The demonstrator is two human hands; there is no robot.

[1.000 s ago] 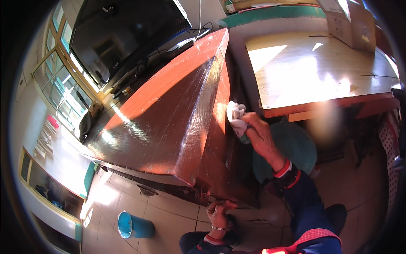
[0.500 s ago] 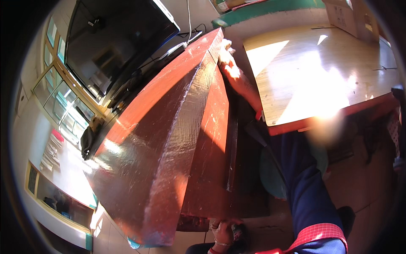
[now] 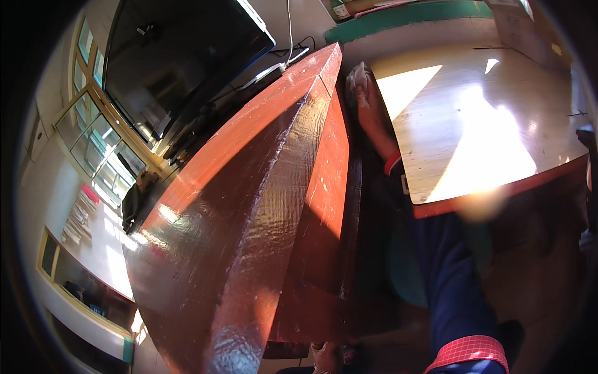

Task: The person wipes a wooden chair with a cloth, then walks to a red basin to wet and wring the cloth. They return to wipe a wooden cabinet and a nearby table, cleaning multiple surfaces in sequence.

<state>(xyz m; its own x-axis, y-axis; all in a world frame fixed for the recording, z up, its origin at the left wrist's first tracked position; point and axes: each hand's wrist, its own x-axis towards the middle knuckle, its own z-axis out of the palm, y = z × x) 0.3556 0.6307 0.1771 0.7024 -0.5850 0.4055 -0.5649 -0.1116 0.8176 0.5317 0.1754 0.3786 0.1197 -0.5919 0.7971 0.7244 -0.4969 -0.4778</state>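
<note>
A glossy red-brown wooden table (image 3: 265,206) fills the middle, sunlight crossing its top and front side. My right hand (image 3: 366,103) is closed round a crumpled pale cloth (image 3: 357,76). It is in the dark gap between the far end of this table and a light wood-topped table, apart from the red-brown side. A navy sleeve (image 3: 451,274) covers that arm, with a red band at the wrist. Low in the view, my left hand (image 3: 326,358) shows partly below the red-brown table's lower edge; its fingers are too dark and hidden to read.
At right stands the light wood-topped table (image 3: 411,143) with a red edge and strong glare; a cardboard box (image 3: 520,31) is on its far side. A large black screen (image 3: 180,68) and a white cable (image 3: 290,31) are behind the red-brown table. A round greenish stool (image 3: 408,268) sits underneath.
My right hand, with the cloth, has moved off the red-brown table's far side edge and to the right, into the gap. The whole view has shifted slightly.
</note>
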